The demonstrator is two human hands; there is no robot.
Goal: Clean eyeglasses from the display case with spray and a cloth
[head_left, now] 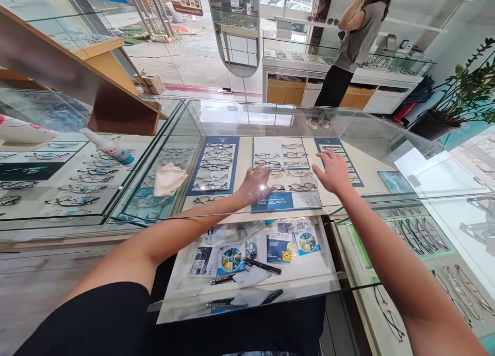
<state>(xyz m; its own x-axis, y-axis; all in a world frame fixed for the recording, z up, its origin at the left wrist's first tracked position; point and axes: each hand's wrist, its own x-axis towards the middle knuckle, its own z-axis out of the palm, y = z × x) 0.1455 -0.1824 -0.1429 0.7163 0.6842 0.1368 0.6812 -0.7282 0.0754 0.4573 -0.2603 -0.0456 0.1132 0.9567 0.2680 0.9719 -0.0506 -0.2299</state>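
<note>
The left hand (257, 185) is over the central display tray (270, 204), palm down, fingers loosely parted and gripping nothing that shows; the right hand (333, 173) spreads its fingers at the near left side of the right navy-edged tray (325, 141), released and without a visible hold; whether either hand touches a tray, I cannot tell. The eyeglasses (302, 187) lie in rows on the central tray, between and beneath the hands, inside the glass display case (245, 157); the left navy-edged tray (235, 162) lies beside them, bearing more frames. A cream cloth (169, 179) rests on the glass to the left, with a white bottle (110, 148) farther left; nearer the body, an open drawer (309, 268) holds leaflets (232, 260), a black pen (266, 266) and crumpled white tissue (251, 277); a person (361, 41) in a grey top stands beyond the case.
</note>
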